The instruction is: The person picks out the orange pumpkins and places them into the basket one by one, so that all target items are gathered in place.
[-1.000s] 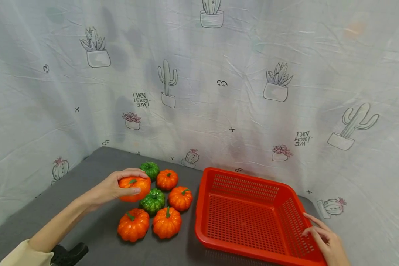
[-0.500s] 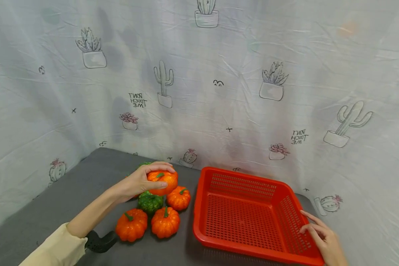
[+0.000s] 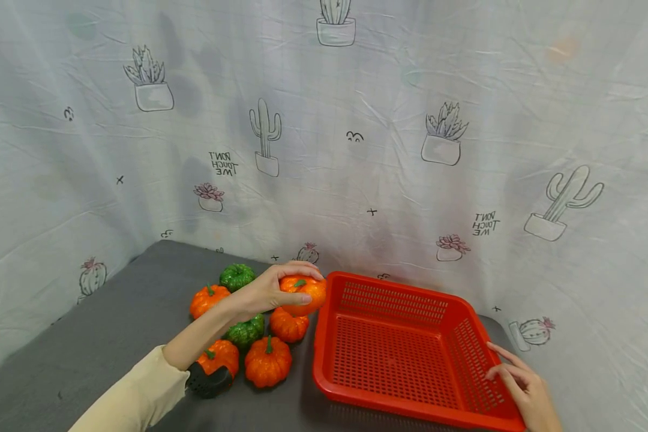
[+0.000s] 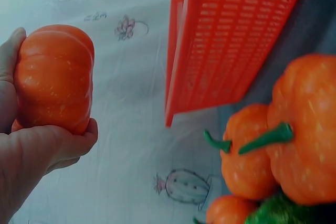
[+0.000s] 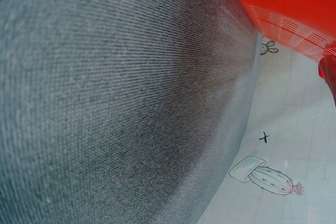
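Observation:
My left hand [image 3: 276, 289] holds a small, glossy orange pumpkin [image 3: 310, 295] with a short green stem, thumb on its near side and fingers over the far side. It hangs in the air right at the left rim of a red plastic basket [image 3: 394, 408]. In the left wrist view the pumpkin [image 4: 55, 80] shows large, gripped from below and the side. My right hand [image 3: 529, 390] grips the basket's right rim, thumb over the inner side; in the right wrist view only a fingertip [image 5: 328, 72] shows by the outer wall. Nothing lies inside the basket.
Several more pumpkins stand on the grey table left of the basket: green ones [image 3: 236, 276] and orange ones [image 3: 268, 362]. A black wrist device [image 3: 209, 381] on my left arm partly covers one orange pumpkin [image 3: 224, 355]. A cactus-print curtain [image 3: 324, 150] hangs behind.
My left hand has carried the orange pumpkin rightward, from over the left of the group to the basket's left rim. The right hand stays on the basket, which has not moved.

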Demonstrator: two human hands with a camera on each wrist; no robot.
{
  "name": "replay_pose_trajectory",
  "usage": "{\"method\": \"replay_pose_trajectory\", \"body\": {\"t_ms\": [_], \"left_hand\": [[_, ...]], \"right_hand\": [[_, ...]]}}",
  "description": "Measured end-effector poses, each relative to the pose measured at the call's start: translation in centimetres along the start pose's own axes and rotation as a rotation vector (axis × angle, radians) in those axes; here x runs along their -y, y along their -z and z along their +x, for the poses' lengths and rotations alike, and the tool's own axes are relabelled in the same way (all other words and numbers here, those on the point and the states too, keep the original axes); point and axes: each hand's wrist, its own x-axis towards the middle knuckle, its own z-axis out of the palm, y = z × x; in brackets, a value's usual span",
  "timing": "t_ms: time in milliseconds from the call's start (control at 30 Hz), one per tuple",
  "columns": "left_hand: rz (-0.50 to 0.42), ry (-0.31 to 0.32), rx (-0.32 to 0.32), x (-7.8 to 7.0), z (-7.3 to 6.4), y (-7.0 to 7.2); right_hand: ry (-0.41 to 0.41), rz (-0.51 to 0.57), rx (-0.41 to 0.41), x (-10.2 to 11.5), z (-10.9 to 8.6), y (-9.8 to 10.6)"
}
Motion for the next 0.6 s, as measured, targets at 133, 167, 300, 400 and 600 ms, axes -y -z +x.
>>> {"method": "replay_pose_trajectory", "body": {"t_ms": [133, 167, 300, 400, 600], "left_hand": [[-0.006, -0.011, 0.009, 0.1, 1.2, -1.1], [-0.014, -0.016, 0.016, 0.1, 1.5, -1.4], [-0.049, -0.037, 0.041, 0.1, 2.9, -2.6], [-0.047, -0.054, 0.045, 0.0, 3.9, -3.5], [-0.052, -0.088, 0.054, -0.5, 6.3, -5.3]], "right_hand": [[0.006, 0.000, -0.001, -0.1, 0.0, 0.0], [0.005, 0.000, -0.001, -0.1, -0.1, 0.0], [-0.002, -0.005, 0.000, 0.1, -0.2, 0.0], [-0.003, -0.004, -0.001, 0.0, -0.2, 0.0], [0.009, -0.005, -0.023, -0.4, 0.0, 0.0]]}}
